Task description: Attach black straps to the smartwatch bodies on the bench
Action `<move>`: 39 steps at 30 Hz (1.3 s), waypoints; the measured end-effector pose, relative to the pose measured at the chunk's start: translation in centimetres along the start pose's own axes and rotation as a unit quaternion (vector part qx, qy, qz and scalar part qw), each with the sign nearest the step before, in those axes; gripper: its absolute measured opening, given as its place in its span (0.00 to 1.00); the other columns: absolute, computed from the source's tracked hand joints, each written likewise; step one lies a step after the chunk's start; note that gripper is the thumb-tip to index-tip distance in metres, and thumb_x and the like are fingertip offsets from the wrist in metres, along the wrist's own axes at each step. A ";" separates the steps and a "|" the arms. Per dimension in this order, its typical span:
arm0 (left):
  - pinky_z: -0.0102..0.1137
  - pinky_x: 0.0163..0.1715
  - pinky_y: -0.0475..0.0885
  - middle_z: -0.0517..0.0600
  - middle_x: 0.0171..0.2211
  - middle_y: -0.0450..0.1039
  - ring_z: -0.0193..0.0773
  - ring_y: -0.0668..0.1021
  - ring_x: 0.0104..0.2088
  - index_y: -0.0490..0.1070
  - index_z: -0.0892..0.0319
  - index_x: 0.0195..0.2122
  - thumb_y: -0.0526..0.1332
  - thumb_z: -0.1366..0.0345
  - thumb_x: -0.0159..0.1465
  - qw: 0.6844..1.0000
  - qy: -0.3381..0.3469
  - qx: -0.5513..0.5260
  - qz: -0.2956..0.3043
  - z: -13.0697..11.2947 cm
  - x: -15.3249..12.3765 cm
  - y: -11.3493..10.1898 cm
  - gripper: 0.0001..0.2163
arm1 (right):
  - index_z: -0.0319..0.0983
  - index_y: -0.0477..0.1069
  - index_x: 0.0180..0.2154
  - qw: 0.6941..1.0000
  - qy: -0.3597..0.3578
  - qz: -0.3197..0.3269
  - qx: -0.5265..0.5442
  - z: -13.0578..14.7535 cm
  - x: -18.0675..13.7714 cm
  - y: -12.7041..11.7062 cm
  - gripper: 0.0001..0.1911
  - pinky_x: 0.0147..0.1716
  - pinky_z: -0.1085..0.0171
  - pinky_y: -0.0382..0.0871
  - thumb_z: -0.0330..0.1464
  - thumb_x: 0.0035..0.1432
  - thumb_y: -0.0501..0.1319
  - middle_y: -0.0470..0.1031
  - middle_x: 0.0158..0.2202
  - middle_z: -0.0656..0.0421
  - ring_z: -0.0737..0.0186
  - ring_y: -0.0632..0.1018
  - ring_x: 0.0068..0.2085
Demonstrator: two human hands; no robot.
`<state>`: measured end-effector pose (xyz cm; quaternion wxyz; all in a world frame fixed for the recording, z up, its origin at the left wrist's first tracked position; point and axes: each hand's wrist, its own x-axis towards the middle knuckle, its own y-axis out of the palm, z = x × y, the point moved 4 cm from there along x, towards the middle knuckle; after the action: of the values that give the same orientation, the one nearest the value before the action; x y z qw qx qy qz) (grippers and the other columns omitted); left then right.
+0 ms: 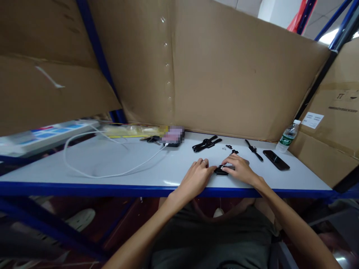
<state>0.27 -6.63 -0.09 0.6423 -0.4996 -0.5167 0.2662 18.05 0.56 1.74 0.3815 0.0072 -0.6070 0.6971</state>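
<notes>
My left hand (197, 175), a ring on one finger, lies near the table's front edge with its fingers bent. Its thumb and fingertips hold the left side of a small black part (222, 173) on the tabletop. From the right, my right hand (239, 169) reaches over the same part, thumb and fingers pinching a small silvery piece (222, 167), too small to name. Just beyond lie small black pieces (229, 146) and tiny silvery bits (223, 148). Several black two-handled tools like spokeshaves (206, 144) lie behind; a single one (254, 150) lies to the right.
A dark phone (276, 160) and a water bottle (288, 136) stand at the right. Left of my hands, a white cable (112, 175) loops to a blurred-out device (172, 135) beside keys (151, 139). A power strip (56, 136) sits far left. Cardboard (224, 74) walls the back.
</notes>
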 end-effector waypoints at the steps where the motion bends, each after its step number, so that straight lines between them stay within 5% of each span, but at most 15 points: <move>1: 0.40 0.43 0.70 0.58 0.43 0.73 0.50 0.74 0.45 0.77 0.52 0.58 0.52 0.71 0.73 1.000 0.000 -0.001 0.000 0.0 0.0 0.0 0.19 | 0.42 0.78 0.40 1.000 -0.009 0.006 -0.004 -0.1 0.1 -0.1 0.02 0.48 0.55 0.69 0.32 0.65 0.67 0.81 0.41 0.56 0.55 0.76 0.45; 11: 0.41 0.45 0.71 0.59 0.43 0.73 0.50 0.75 0.46 0.77 0.53 0.59 0.51 0.68 0.75 1.000 -0.001 -0.012 0.007 -0.2 0.0 -0.5 0.18 | 0.41 0.76 0.41 0.999 -0.017 0.016 -0.030 0.2 0.0 -0.4 0.05 0.48 0.55 0.70 0.35 0.69 0.63 0.79 0.41 0.54 0.54 0.77 0.45; 15: 0.40 0.44 0.71 0.59 0.43 0.73 0.50 0.75 0.46 0.77 0.54 0.58 0.52 0.69 0.74 1.000 0.001 -0.011 0.007 -0.2 0.0 -0.6 0.18 | 0.46 0.69 0.62 0.985 0.047 -0.137 0.099 1.0 -0.6 -2.1 0.24 0.45 0.55 0.73 0.36 0.65 0.64 0.79 0.50 0.53 0.58 0.78 0.43; 17: 0.40 0.44 0.71 0.59 0.43 0.73 0.49 0.75 0.45 0.77 0.54 0.58 0.52 0.69 0.74 1.000 0.005 -0.009 0.003 -0.2 0.0 -0.5 0.18 | 0.47 0.62 0.68 0.946 0.105 -0.245 0.187 1.1 -0.8 -3.2 0.31 0.40 0.58 0.74 0.38 0.65 0.63 0.79 0.48 0.54 0.61 0.78 0.37; 19: 0.40 0.43 0.71 0.59 0.43 0.74 0.49 0.75 0.44 0.77 0.54 0.58 0.52 0.69 0.74 1.000 0.008 -0.009 0.003 -0.1 -0.1 -0.5 0.18 | 0.44 0.66 0.65 0.903 0.154 -0.276 0.292 1.5 -0.7 -3.7 0.28 0.35 0.60 0.73 0.42 0.66 0.60 0.79 0.41 0.56 0.63 0.76 0.33; 22: 0.40 0.42 0.71 0.59 0.43 0.74 0.49 0.75 0.44 0.77 0.55 0.58 0.53 0.71 0.73 1.000 0.010 -0.002 0.007 -0.1 -0.2 -0.5 0.18 | 0.39 0.79 0.47 0.876 0.162 -0.195 0.409 3.0 -0.1 -3.9 0.22 0.27 0.63 0.68 0.46 0.68 0.55 0.76 0.28 0.58 0.64 0.73 0.27; 25: 0.40 0.42 0.70 0.59 0.43 0.73 0.49 0.75 0.44 0.77 0.55 0.59 0.52 0.71 0.73 1.000 0.014 0.007 0.008 -0.2 -0.2 -0.6 0.19 | 0.40 0.79 0.32 0.924 0.124 -0.168 0.321 4.3 0.0 -4.4 0.17 0.26 0.64 0.65 0.43 0.66 0.61 0.75 0.24 0.59 0.64 0.73 0.26; 30: 0.39 0.42 0.70 0.58 0.41 0.73 0.48 0.74 0.43 0.77 0.55 0.58 0.51 0.70 0.74 1.000 0.010 0.003 0.004 -0.2 -0.2 -0.6 0.18 | 0.40 0.80 0.35 0.988 0.091 -0.089 0.092 3.0 0.0 -2.3 0.06 0.34 0.64 0.65 0.34 0.64 0.66 0.78 0.31 0.60 0.65 0.73 0.30; 39: 0.39 0.42 0.70 0.58 0.41 0.73 0.48 0.74 0.43 0.77 0.55 0.58 0.53 0.71 0.72 1.000 0.017 -0.009 -0.005 0.0 -0.3 -0.3 0.18 | 0.40 0.78 0.37 0.998 0.056 0.014 -0.025 0.9 0.4 -0.2 0.05 0.37 0.65 0.62 0.35 0.65 0.68 0.77 0.37 0.60 0.66 0.73 0.32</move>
<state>0.11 -6.97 0.13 0.6480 -0.5075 -0.5101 0.2498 17.39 -0.01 2.32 0.4054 -0.0495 -0.6022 0.6860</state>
